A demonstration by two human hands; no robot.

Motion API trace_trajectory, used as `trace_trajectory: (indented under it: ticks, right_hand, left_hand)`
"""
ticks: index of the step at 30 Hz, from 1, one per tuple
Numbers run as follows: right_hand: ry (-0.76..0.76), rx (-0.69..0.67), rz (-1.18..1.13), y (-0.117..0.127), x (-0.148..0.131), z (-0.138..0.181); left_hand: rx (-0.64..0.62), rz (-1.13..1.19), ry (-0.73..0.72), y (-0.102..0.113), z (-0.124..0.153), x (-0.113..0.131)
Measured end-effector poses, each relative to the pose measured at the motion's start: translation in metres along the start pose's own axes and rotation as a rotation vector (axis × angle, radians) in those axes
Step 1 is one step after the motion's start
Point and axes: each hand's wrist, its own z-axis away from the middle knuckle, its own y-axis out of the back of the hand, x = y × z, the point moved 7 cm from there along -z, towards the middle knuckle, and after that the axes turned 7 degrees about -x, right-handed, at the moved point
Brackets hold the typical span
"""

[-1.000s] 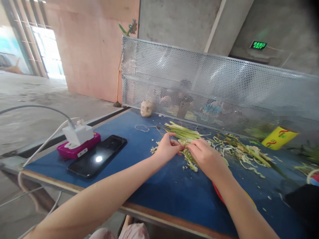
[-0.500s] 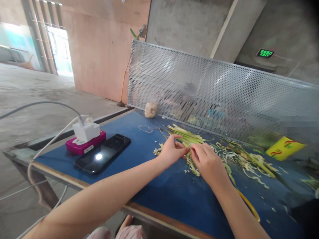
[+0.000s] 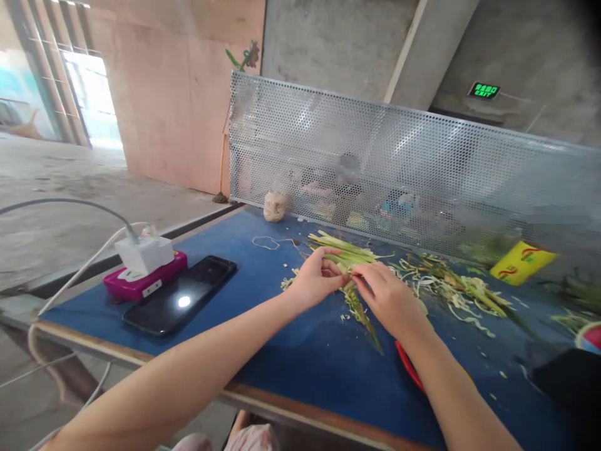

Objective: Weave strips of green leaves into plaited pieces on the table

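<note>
Close together over the blue table (image 3: 300, 363), my left hand (image 3: 317, 279) and my right hand (image 3: 387, 293) meet at their fingertips. Both pinch a small pale green plant stalk (image 3: 348, 288), largely covered by the fingers. Below them a greenish-brown pointed leaf piece (image 3: 369, 322) slants toward me; whether it joins the pinched stalk I cannot tell. Just behind the hands lies a bundle of long green stalks (image 3: 345, 249). Pale trimmed bits (image 3: 288, 279) lie left of my left hand. Partly hidden under my right forearm is a curved red handle (image 3: 409, 366).
A black phone (image 3: 181, 297) and a magenta power strip (image 3: 145, 279) with a white plug and cables sit at left. Peelings (image 3: 460, 288), a yellow packet (image 3: 523, 263) and a dark object (image 3: 570, 391) are at right. A perforated metal screen (image 3: 399, 156) stands behind a wrapped lump (image 3: 275, 207).
The view has swung slightly right. The pointed leaf piece now shows below my hands, and the red handle appears beside my right forearm, where a yellow curve showed before. Both hands remain pinched together.
</note>
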Motion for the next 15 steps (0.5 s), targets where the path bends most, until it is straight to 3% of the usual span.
trace_trajectory:
  ticks: [7,15]
  right_hand:
    - [0.007,-0.021,-0.027,-0.002,0.001,0.002]
    - [-0.257,0.063,-0.207,-0.009,0.006,0.002]
  left_hand:
    - [-0.038,-0.178,-0.148,-0.002,0.001,0.008]
    - [0.013,-0.432,-0.214,-0.005,0.007,0.015]
